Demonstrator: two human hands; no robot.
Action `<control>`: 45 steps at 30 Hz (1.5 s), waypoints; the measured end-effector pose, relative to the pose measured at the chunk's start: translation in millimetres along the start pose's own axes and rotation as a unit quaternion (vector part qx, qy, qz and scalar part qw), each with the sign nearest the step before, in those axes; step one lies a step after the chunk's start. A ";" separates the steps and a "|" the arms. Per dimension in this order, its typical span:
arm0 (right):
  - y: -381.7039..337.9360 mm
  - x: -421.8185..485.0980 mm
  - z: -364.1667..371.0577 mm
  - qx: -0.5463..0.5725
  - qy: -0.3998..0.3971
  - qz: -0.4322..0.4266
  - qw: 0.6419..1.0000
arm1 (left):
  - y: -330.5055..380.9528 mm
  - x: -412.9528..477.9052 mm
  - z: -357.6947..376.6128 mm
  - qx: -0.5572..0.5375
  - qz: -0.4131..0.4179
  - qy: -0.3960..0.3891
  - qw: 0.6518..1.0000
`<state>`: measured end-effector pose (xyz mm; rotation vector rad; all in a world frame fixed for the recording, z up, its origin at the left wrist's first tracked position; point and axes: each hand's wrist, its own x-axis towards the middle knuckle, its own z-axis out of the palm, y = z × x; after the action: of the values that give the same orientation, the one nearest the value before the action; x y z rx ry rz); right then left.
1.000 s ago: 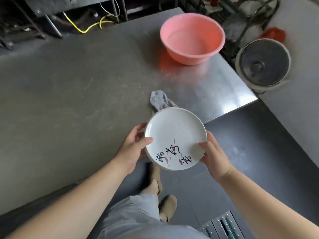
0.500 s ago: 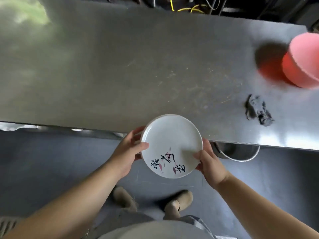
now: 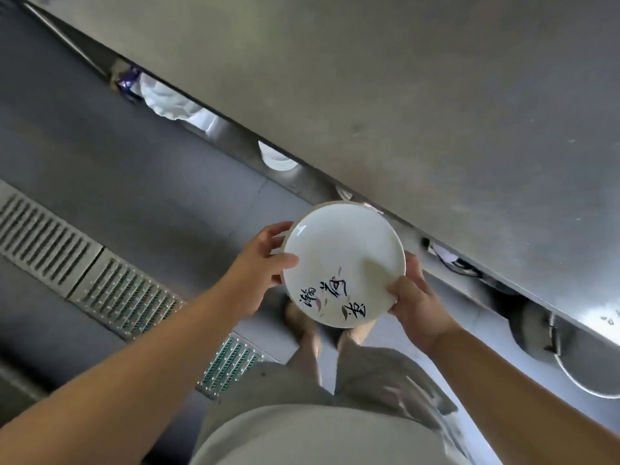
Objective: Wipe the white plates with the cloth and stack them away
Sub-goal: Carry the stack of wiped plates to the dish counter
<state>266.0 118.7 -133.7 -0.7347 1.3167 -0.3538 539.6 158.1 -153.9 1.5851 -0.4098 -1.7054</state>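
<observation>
Holding the white plate (image 3: 344, 263) from both sides, I have my left hand (image 3: 258, 263) on its left rim, thumb laid over the face and fingers curled behind. My right hand (image 3: 414, 298) takes the lower right rim, thumb pinching the edge with the fingers underneath. Both grips are closed on the plate.

The plate is in the air, tilted with its face toward me and black brushed characters along the near edge. It hangs above the floor (image 3: 151, 182) and my shoes (image 3: 302, 317), just in front of the edge of the steel worktop (image 3: 436, 95). No cloth shows in this view, and the face looks clean to me, so I judge the wiping of this one done and the stacking in hand.

Under the worktop, on a lower shelf (image 3: 235, 142), a stack of plates (image 3: 276, 159) peeks out, with scalloped white dishes (image 3: 164, 102) further left. That stack looks like the place.

To do it well I should bend low, level the plate and bring it in under the worktop edge without knocking the rim. Then I centre it over the stack and set it down gently, sliding my fingers out from below last. The glazed rim may be slippery, so a firm two-sided grip matters until it rests.
</observation>
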 end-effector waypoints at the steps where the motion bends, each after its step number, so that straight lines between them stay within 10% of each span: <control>1: -1.3 8.0 11.7 -0.009 -0.011 0.008 1.000 | -4.1 -0.3 -12.5 -0.016 -0.002 0.016 1.000; 17: -34.3 157.6 148.4 -0.124 -0.154 0.053 0.979 | -10.2 33.8 -142.0 -0.179 -0.010 0.195 0.964; 45: 176.5 445.2 284.8 0.051 0.083 -0.079 0.992 | -99.9 346.8 -369.7 0.061 0.047 0.045 0.996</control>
<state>616.7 51.0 -561.4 -0.7365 1.3888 -0.6155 880.0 74.2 -533.5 1.6950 -0.5436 -1.5571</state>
